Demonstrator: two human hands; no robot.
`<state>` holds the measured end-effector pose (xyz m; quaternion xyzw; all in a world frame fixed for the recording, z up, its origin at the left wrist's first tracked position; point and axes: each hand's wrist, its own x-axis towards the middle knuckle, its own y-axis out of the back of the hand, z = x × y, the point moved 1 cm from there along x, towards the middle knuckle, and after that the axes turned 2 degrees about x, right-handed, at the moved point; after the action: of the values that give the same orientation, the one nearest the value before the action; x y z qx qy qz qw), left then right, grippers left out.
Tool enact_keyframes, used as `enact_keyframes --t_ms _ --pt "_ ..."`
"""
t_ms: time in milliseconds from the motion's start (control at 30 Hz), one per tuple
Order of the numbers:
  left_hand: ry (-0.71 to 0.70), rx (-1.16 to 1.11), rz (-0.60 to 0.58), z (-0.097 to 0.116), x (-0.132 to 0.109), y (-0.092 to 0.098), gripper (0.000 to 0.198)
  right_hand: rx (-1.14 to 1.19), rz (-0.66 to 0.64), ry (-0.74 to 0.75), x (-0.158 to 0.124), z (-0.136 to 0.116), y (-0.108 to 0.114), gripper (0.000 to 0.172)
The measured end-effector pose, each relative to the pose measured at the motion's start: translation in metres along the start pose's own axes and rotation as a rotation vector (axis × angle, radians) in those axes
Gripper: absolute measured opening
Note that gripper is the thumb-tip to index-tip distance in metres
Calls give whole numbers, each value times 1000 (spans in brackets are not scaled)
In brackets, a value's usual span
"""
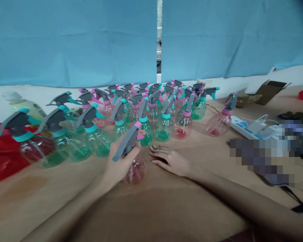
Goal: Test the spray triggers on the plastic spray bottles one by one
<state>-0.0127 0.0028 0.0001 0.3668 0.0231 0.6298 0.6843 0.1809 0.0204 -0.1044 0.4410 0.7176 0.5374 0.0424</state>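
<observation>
My left hand (122, 158) is wrapped round the neck of a pink spray bottle (135, 172) with a grey trigger head and pink nozzle. The bottle is upright at the table, in front of the rows. To its right, my right hand (170, 160) lies palm down on the table (166, 201), fingers stretched out and holding nothing. Just beyond my hands are a green spray bottle (164, 130) with a turquoise collar and a pink spray bottle (183, 127) with a pink collar. Several more green and pink ones crowd behind and to the left.
A lone pink spray bottle (218, 122) stands right of the group, near a white power strip (242, 127) with plugs and cables. An open cardboard box (270, 92) is at the back right. Red plastic (2, 154) and a white-capped bottle (24, 104) are at the left.
</observation>
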Motion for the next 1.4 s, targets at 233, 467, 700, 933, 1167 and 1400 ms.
enact_keyframes --t_ms 233,467,700,933,1167,1400 --pt "32 29 11 1 0 0 30 6 6 5 -1 3 -2 37" --pt "67 7 -13 -6 -1 0 21 -5 12 -6 0 1 -1 37" --pt "64 43 9 -2 -1 1 13 20 17 1 0 1 -1 38" --pt "73 43 20 -4 -2 0 17 9 23 14 0 1 -1 36" --pt "48 67 42 -3 -2 0 23 -9 17 12 -1 2 -1 37" --pt "54 52 -6 0 -3 1 18 -19 18 6 -1 2 -2 38"
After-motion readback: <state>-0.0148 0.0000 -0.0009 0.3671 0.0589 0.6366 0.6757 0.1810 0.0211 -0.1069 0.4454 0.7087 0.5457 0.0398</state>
